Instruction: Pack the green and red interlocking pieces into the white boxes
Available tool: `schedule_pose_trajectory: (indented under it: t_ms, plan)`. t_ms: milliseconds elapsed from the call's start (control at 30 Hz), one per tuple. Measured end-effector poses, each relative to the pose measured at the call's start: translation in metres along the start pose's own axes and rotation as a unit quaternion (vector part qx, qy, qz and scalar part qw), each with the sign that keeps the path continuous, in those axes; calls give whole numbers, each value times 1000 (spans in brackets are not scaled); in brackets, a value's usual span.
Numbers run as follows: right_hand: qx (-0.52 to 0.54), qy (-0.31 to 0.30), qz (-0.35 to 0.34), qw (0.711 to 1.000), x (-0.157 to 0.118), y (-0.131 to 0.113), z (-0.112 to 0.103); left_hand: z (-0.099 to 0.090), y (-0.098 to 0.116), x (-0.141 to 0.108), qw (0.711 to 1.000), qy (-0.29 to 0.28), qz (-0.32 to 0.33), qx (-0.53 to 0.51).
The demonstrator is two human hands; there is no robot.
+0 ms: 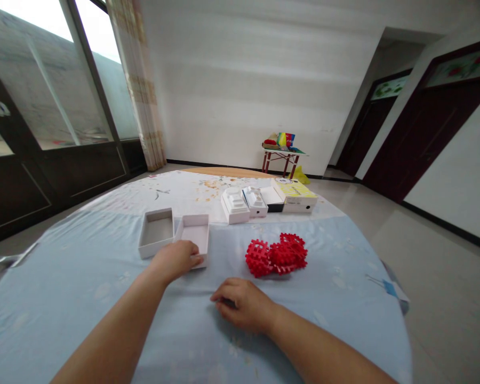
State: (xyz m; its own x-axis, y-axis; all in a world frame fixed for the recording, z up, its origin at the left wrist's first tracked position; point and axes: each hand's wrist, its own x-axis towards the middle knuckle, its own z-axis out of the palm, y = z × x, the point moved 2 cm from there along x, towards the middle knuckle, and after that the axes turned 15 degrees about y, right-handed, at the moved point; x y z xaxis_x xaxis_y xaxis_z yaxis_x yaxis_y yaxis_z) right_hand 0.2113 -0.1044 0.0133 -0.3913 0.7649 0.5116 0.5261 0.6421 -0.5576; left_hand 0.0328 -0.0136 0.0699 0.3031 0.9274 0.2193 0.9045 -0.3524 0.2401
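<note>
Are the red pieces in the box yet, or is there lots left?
Both white box halves lie open with nothing inside. The left hand touches the nearer half; the right hand rests on the cloth, holding nothing visible. The red pieces all sit in a pile outside.

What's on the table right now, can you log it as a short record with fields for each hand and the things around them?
left hand: rests on the near edge of the shallow pale pink cardboard tray
right hand: palm down on the light blue tablecloth, holding nothing visible
beside tray: open grey-white cardboard box, touching it
right of tray: pile of red plastic lattice pieces
far side: white moulded inserts, yellow-topped box
</note>
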Motion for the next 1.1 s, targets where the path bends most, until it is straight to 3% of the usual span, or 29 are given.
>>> schedule_pose_trajectory:
  t_ms: [267, 367, 433, 500, 567, 633, 700, 933, 1100]
  plan:
    - [1, -4, -3, 1000, 0, 3, 2, 33, 31, 9, 989, 118, -11, -92]
    - [-4, -2, -1, 1000, 0, 2, 1, 19, 14, 16, 968, 217, -32, -126]
    - [-6, -3, -6, 1000, 0, 1, 1, 6, -7, 18, 960, 264, -52, -74]
    - [-5, -5, -13, 1000, -1, 0, 1, -2, -29, 19, 972, 224, -70, 8]
    - [-3, -6, -19, 1000, -1, 0, 1, -2, -46, 17, 988, 136, -59, 52]
    - [-3, -3, -22, 1000, -1, 0, 0, 1, -55, 13, 996, 53, -33, 68]
    - [-2, 3, -21, 1000, 1, 0, -3, 3, -59, 10, 997, 10, -15, 73]
    - [2, 50, -24, 998, 13, -7, -27, -3, -48, 15, 997, 30, 13, 74]
    - [11, 129, -20, 991, 23, -15, -68, 1, -17, 14, 998, -1, 58, 11]
